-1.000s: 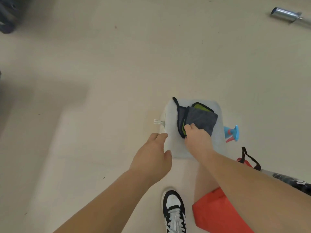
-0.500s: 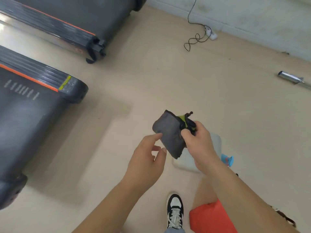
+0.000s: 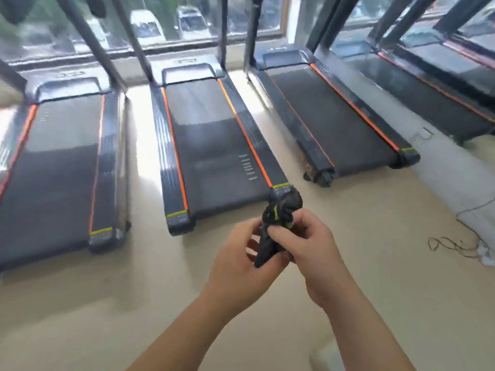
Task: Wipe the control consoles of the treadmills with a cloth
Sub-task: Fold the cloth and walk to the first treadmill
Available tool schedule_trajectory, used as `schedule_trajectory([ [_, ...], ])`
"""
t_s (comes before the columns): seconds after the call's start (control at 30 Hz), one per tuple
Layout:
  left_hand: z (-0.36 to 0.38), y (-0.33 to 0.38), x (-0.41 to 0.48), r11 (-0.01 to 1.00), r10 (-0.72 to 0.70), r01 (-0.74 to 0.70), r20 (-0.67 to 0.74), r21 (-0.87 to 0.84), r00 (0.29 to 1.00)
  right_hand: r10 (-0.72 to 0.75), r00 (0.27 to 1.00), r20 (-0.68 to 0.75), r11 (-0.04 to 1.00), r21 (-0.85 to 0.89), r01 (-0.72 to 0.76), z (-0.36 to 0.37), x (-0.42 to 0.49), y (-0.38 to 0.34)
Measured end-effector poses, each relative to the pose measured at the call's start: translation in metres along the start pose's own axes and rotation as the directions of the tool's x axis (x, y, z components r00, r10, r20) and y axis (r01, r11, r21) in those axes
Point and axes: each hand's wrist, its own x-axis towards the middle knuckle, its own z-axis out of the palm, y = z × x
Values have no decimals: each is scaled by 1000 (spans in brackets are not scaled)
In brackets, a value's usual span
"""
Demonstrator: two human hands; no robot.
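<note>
Both hands, left hand and right hand, hold a bunched dark cloth before a treadmill.

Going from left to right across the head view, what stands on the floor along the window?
Leftmost treadmill → second treadmill → third treadmill → fourth treadmill, cut by the right edge.

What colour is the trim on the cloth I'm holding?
Yellow-green trim on a dark cloth, clearest in the head view.
</note>
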Motion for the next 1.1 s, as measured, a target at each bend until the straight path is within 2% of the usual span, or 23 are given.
schedule_trajectory([
  [0.07, -43, 2, -10, 996, -73, 68, -102, -54, 992, -10, 993, 118, 1000, 4, 10, 44, -4, -17],
  [0.17, -123, -8, -31, 991, -103, 79, -239, -106, 966, -6, 973, 231, 1000, -25, 12, 121, -9, -36],
  [0.3, -231, -35, -60, 963, -156, 66, -341, -259, 927, -24, 920, 391, 997, -55, 50, 236, -10, -50],
  [0.43, -342, -64, -84, 917, -237, 55, -430, -394, 871, 13, 867, 499, 998, -54, 16, 361, -9, -52],
  [0.6, -467, -95, -80, 901, -305, 78, -497, -426, 812, 8, 831, 557, 996, -75, 41, 498, 5, -58],
  [0.77, -555, -113, -37, 910, -325, 94, -553, -404, 767, 36, 831, 556, 998, -65, 0, 593, 45, -78],
  [1.0, -645, -123, 85, 898, -339, 108, -515, -427, 787, 63, 848, 526, 998, -58, -38, 682, 166, -102],
  [1.1, -697, -139, 147, 899, -379, 126, -599, -420, 705, 93, 844, 529, 996, -40, -85, 734, 238, -113],
])
